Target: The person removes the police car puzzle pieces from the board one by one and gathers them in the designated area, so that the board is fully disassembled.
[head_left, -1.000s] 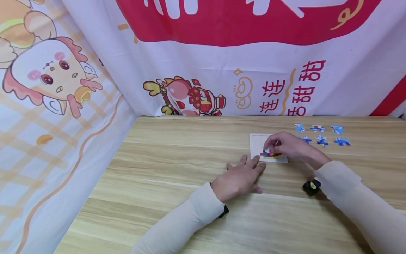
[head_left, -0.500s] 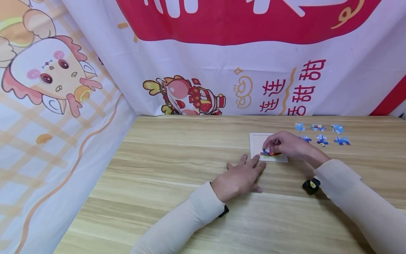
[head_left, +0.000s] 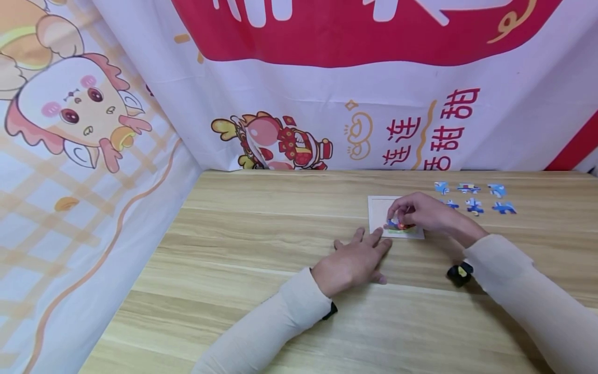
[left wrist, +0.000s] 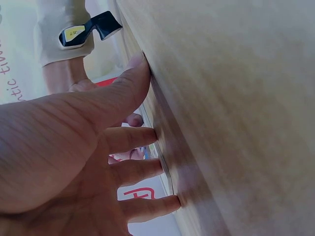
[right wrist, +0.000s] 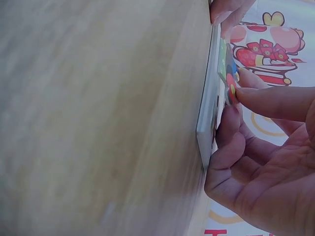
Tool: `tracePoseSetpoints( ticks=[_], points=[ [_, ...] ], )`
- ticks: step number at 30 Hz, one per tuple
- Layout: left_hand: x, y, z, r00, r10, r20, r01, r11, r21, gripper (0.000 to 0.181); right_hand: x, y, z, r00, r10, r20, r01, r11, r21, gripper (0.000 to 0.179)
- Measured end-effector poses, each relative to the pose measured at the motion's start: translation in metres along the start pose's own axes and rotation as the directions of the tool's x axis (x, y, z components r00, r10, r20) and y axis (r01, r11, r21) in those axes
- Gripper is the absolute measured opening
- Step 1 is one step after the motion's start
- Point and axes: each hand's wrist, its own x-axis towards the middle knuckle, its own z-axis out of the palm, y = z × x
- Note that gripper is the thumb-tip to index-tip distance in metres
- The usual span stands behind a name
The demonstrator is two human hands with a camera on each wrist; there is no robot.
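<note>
A white puzzle tray (head_left: 371, 218) lies flat towards the far right of the table. Over its near part, my right hand (head_left: 426, 212) pinches a colourful jigsaw piece (right wrist: 229, 78) between thumb and fingers. The piece is blue, red, yellow and green, and stands tilted on the tray in the right wrist view. My curled fingers partly cover it in the head view. My left hand (head_left: 352, 262) lies with spread fingers on the table, its fingertips (left wrist: 172, 201) right at the tray's near left edge.
Several loose jigsaw pieces lie in two rows right of the tray, among them a blue corner piece (head_left: 497, 190) and a darker blue piece (head_left: 504, 208). A printed cloth (head_left: 280, 88) hangs along the table's back edge. Both wrists wear black straps.
The jigsaw piece has tipped very slightly under my right fingertips. Both hands and the tray keep nearly the same place.
</note>
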Motion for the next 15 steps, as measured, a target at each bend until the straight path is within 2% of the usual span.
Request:
tracePoseSetpoints(
  ticks=[15],
  points=[
    [-0.0005,0.0001,0.0004,1.000,-0.002,0.008,0.002,1.000,-0.005,0.081,-0.0056,0.0013,-0.0023,1.000,0.003,0.004,-0.003,0.999,0.046,0.029]
  ],
)
